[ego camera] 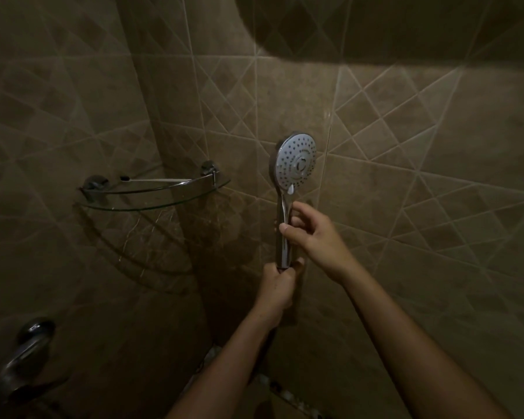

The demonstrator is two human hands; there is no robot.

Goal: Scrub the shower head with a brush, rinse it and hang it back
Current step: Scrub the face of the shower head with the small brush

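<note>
The chrome shower head (297,161) stands upright against the brown tiled wall, its round grey spray face turned toward me. My right hand (310,231) grips the middle of its handle with thumb and fingers curled round it. My left hand (277,285) grips the bottom end of the handle, where the hose joins. The hose is hidden behind my left hand and forearm. A thin toothbrush-like brush (152,179) lies on the glass corner shelf (152,204) to the left.
The glass corner shelf with chrome rail is fixed in the wall corner at left. A chrome tap (25,349) juts out at lower left. Tiled walls enclose the dim space, and a pebble strip (285,391) shows low between my forearms.
</note>
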